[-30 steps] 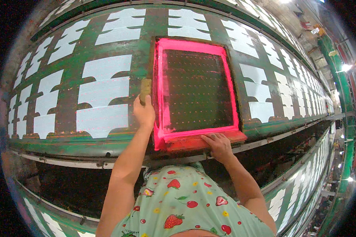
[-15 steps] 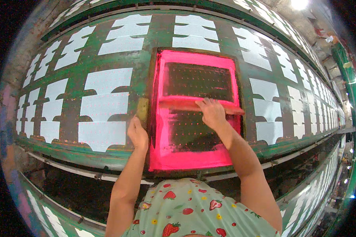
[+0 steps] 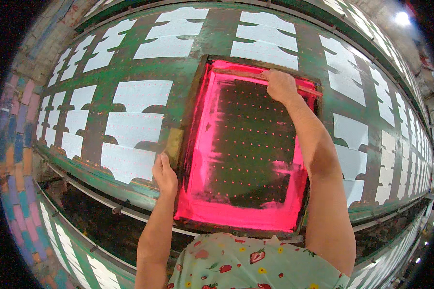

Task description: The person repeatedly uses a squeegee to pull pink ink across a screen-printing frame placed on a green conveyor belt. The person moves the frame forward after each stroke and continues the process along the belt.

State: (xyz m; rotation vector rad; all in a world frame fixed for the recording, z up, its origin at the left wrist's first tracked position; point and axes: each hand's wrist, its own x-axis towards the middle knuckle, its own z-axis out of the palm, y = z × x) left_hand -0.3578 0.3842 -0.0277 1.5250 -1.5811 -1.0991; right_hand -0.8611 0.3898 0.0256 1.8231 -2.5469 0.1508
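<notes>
A printing screen (image 3: 252, 149) in a dark rectangular frame lies on the green table in front of me, its dark mesh dotted with pink and edged with bright pink ink. Across its far end lies a long squeegee (image 3: 241, 74). My right hand (image 3: 280, 87) is closed over the middle of that squeegee, arm stretched across the screen's right side. On the frame's left side sits a yellowish block-like handle (image 3: 176, 139). My left hand (image 3: 165, 174) grips its near end, thumb up; the other fingers are partly hidden.
Pale blue cut fabric pieces (image 3: 134, 126) lie in rows along the long table (image 3: 99, 166), left, right and beyond the screen. A rail (image 3: 115, 210) runs along the near edge. More tables with pieces stand behind and beyond. A brick wall (image 3: 19, 144) is at far left.
My right hand has pushed the squeegee from the screen's middle to its far end. My left hand stays at the side handle. The view has turned and shifted somewhat.
</notes>
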